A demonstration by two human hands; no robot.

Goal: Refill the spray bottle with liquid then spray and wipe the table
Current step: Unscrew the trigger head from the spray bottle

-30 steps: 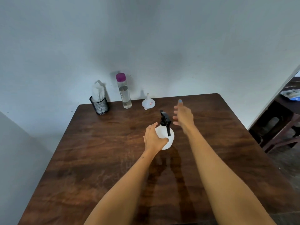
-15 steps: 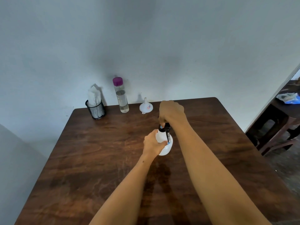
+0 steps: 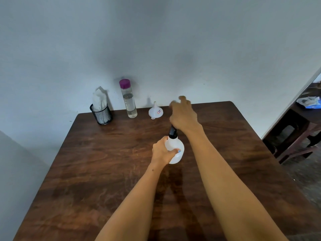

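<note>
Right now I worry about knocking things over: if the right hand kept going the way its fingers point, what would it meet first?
Probably nothing on the table: the right hand points toward the bare wall, passing right of the funnel. Its blur makes this uncertain.

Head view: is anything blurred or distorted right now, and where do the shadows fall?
Head view: the right hand above the spray bottle is motion-blurred, its fingers smeared; the left hand gripping the bottle is sharp. Wide-angle distortion bends the table edges. Soft arm shadows lie on the wood; the water bottle and funnel cast faint shadows on the wall.
</note>
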